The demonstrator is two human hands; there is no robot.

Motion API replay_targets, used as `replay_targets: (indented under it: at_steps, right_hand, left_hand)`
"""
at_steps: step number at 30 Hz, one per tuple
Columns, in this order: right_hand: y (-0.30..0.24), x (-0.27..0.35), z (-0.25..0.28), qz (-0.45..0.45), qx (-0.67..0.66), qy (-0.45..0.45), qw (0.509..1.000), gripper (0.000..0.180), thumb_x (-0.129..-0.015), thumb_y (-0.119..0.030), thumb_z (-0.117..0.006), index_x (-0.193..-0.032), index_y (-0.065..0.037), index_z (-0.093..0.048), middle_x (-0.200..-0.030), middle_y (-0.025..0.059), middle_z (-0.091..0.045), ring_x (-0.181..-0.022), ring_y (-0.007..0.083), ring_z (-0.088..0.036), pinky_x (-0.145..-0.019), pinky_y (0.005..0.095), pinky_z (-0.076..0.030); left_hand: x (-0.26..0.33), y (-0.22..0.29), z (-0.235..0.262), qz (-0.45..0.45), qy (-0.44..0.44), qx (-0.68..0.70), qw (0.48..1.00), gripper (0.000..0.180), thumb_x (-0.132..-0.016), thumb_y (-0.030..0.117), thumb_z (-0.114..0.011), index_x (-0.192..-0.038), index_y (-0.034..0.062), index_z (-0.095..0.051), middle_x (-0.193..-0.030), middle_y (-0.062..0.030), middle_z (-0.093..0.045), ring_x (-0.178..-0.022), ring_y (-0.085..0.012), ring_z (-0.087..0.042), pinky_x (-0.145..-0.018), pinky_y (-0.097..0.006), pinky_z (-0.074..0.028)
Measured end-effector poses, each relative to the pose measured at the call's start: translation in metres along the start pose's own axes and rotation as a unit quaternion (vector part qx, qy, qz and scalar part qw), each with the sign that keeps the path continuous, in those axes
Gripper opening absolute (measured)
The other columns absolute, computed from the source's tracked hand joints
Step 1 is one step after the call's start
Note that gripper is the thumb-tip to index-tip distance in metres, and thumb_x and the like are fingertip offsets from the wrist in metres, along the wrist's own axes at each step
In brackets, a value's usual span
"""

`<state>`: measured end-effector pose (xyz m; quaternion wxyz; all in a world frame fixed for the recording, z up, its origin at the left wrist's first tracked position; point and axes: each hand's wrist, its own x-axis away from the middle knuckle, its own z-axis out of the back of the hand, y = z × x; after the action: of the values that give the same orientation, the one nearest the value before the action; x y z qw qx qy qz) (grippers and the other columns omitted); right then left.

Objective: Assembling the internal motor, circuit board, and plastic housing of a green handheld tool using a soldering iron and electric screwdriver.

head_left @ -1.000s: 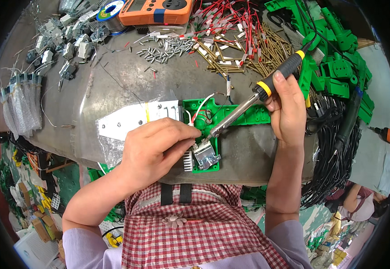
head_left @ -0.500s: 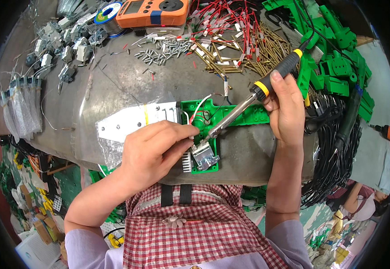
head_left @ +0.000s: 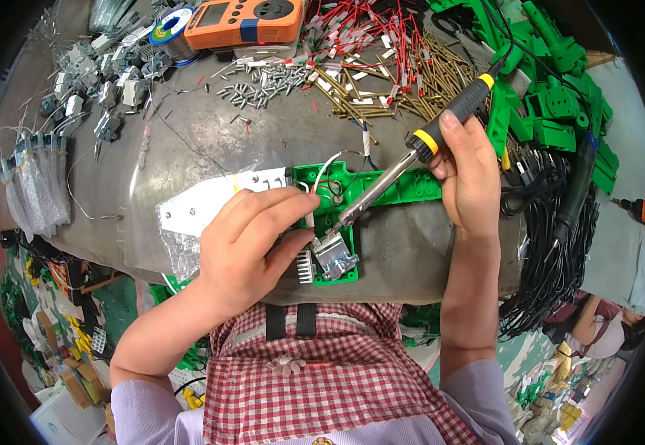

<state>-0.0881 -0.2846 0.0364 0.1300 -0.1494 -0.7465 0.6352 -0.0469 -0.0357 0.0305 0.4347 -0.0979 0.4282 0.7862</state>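
Fingers of the right hand (head_left: 471,174) are gripping a soldering iron (head_left: 420,145) right of centre, while the left hand (head_left: 244,237) is holding thumb and forefinger slightly apart by a mid-frame white wire (head_left: 310,220) and metal component (head_left: 336,257), any pinch or tip contact being impossible to tell

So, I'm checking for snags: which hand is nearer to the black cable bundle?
Right. The right hand, holding the soldering iron, is just left of the black cable bundle; the left hand is farther left, by the green housing.
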Motion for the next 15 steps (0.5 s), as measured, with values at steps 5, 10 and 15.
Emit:
replay_targets:
  at_steps: [5,10,15]
  right_hand:
    - [0.0,0.0,0.0,-0.001,0.004,0.001,1.0,0.021,-0.094,-0.024,-0.056,-0.095,-0.004,-0.053,-0.075,0.0006,-0.057,-0.061,0.0033,-0.045,-0.054,0.0173,-0.035]
    - [0.0,0.001,0.001,0.002,0.019,0.006,1.0,0.022,-0.094,-0.026,-0.056,-0.094,-0.004,-0.054,-0.074,0.0008,-0.056,-0.061,0.0038,-0.046,-0.054,0.0176,-0.035]
    - [-0.001,0.0,-0.001,-0.012,0.026,0.024,0.999,0.025,-0.093,-0.028,-0.057,-0.093,-0.004,-0.054,-0.073,0.0003,-0.056,-0.061,0.004,-0.046,-0.054,0.0178,-0.035]
  left_hand:
    - [0.016,-0.002,0.01,-0.057,-0.023,-0.061,0.996,0.043,-0.063,0.002,-0.075,-0.104,0.0059,-0.064,-0.096,-0.0078,-0.064,-0.071,-0.0189,-0.057,-0.058,-0.029,-0.046]
    - [0.011,-0.013,0.029,-0.072,-0.073,-0.147,0.984,0.033,-0.061,0.004,-0.075,-0.092,0.0055,-0.064,-0.083,-0.0043,-0.062,-0.065,-0.0203,-0.054,-0.054,-0.03,-0.043]
    - [0.018,-0.016,0.028,-0.04,-0.057,-0.094,0.993,0.025,-0.062,0.001,-0.073,-0.085,0.0063,-0.066,-0.078,-0.0042,-0.059,-0.066,-0.0207,-0.054,-0.056,-0.031,-0.043]
